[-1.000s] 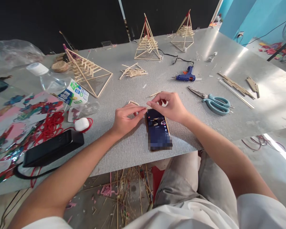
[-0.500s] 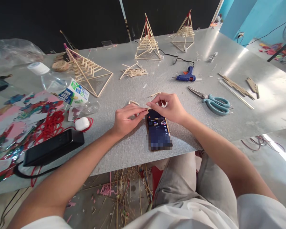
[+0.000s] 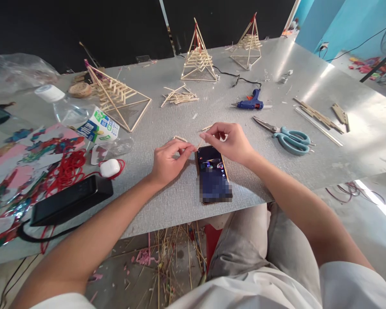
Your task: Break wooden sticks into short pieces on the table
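My left hand (image 3: 171, 159) has its thumb and fingertips pinched together just left of the top of a phone (image 3: 214, 176). From there a short, thin, pale stick (image 3: 200, 144) runs up to my right hand (image 3: 229, 139), whose thumb and forefinger close on its other end. The stick is small and partly covered by fingers. The phone lies flat with its screen lit, below my right hand. One loose short stick (image 3: 180, 138) rests behind my left hand, and another short stick (image 3: 207, 128) lies just beyond my right fingers.
Stick pyramid frames stand at the back: one left (image 3: 117, 96), one middle (image 3: 197, 58), one right (image 3: 248, 45). A stick pile (image 3: 182, 96), blue glue gun (image 3: 251, 102) and scissors (image 3: 292, 139) lie around. Leftward are a plastic bottle (image 3: 96, 124), black power bank (image 3: 72, 199) and red cord (image 3: 69, 169).
My hands have drawn slightly apart, the left a little left, the right slightly up. The thin stick between them now shows more. Phone and tools stay put.
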Tool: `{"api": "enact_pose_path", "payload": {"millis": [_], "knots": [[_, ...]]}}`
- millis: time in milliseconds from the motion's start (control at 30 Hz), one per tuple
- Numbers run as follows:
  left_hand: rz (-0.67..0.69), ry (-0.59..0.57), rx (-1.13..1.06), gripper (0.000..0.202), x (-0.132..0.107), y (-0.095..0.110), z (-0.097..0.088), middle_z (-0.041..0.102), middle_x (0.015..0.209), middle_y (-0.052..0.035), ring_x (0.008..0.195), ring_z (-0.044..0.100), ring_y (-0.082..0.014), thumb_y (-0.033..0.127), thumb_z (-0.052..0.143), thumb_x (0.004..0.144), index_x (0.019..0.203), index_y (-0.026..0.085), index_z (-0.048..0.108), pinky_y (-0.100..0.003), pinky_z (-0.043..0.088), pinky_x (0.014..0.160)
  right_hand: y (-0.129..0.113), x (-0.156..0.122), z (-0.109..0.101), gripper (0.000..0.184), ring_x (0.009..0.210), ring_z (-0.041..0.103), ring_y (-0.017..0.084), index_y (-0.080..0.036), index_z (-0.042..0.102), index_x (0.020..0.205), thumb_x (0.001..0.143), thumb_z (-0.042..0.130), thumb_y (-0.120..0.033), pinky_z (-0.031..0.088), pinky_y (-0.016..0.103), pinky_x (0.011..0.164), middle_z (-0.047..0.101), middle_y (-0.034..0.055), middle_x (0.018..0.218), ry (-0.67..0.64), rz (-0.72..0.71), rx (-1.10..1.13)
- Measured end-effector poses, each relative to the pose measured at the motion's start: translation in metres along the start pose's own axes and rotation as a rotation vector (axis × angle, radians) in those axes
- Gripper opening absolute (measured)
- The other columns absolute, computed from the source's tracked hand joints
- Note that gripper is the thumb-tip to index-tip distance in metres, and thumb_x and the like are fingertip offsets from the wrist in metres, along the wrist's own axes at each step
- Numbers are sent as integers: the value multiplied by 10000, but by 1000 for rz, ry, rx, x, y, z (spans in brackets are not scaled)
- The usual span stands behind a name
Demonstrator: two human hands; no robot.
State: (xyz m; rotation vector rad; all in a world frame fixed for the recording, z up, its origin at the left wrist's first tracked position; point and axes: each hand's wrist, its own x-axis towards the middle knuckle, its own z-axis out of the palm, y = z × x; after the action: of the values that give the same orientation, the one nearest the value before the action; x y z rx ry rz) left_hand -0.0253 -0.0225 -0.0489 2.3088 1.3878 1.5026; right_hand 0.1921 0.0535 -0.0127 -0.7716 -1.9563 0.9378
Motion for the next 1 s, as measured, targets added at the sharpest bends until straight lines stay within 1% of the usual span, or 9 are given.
{"api": "enact_pose_path", "payload": {"millis": [100, 167, 233, 333, 433, 533, 667, 833, 1000], "knots": [[-119, -19, -86, 257, -1, 1, 0, 831, 909, -41, 754, 735, -138, 358, 586, 1122, 966, 204, 721, -288, 588, 714, 0, 2, -2, 627, 666, 477, 125, -171, 740, 783, 906, 708, -785, 389, 325, 679, 695, 34, 729, 32, 20, 37], [-184, -31, -140, 327, -2, 1, -1, 814, 866, -36, 719, 714, -129, 383, 498, 1154, 946, 206, 677, -283, 580, 697, 1, 3, -2, 655, 656, 472, 122, -167, 743, 778, 884, 713, -813, 385, 323, 670, 696, 32, 720, 39, 27, 54], [-212, -41, -154, 356, -3, 0, 0, 803, 825, -31, 693, 707, -130, 402, 487, 1157, 920, 208, 669, -285, 573, 675, 2, 3, -1, 676, 652, 468, 121, -168, 744, 777, 872, 707, -836, 385, 321, 667, 700, 32, 718, 32, 32, 56], [-213, -55, -119, 288, -3, -2, 1, 838, 878, -48, 742, 765, -152, 404, 592, 1118, 992, 200, 752, -301, 612, 711, 3, 2, 0, 687, 662, 472, 123, -172, 746, 784, 876, 689, -850, 389, 320, 674, 708, 36, 730, 21, 32, 49], [-156, -57, -86, 219, -2, -3, 2, 866, 943, -65, 759, 790, -166, 363, 671, 1076, 1079, 194, 810, -314, 641, 741, 3, 1, 1, 664, 674, 478, 122, -168, 751, 799, 894, 695, -822, 391, 320, 678, 720, 44, 756, 19, 32, 51], [-82, -51, -71, 188, -2, -3, 3, 867, 942, -75, 720, 775, -164, 340, 723, 1042, 1067, 189, 831, -310, 623, 687, 3, 0, 1, 639, 668, 483, 119, -165, 749, 800, 908, 705, -793, 393, 317, 672, 720, 42, 757, 22, 22, 59], [-57, -52, -91, 183, -2, -3, 3, 858, 903, -78, 694, 758, -158, 349, 762, 1012, 1021, 185, 843, -303, 602, 666, 2, -1, 2, 629, 659, 491, 118, -172, 742, 788, 930, 687, -782, 405, 316, 673, 719, 36, 749, 46, -35, 47], [-66, -83, -113, 146, 0, -1, 2, 856, 906, -58, 680, 745, -144, 335, 788, 991, 989, 207, 859, -291, 594, 663, 2, -2, 5, 591, 677, 508, 127, -188, 756, 794, 959, 676, -750, 430, 324, 703, 733, 35, 773, 68, -92, -8], [-161, -95, -156, 191, 2, 1, -1, 854, 882, -43, 762, 760, -161, 317, 726, 1035, 940, 221, 861, -293, 594, 684, 3, -3, 6, 540, 675, 514, 128, -189, 794, 824, 980, 688, -695, 438, 327, 713, 714, 27, 742, 34, -157, -12]]}}
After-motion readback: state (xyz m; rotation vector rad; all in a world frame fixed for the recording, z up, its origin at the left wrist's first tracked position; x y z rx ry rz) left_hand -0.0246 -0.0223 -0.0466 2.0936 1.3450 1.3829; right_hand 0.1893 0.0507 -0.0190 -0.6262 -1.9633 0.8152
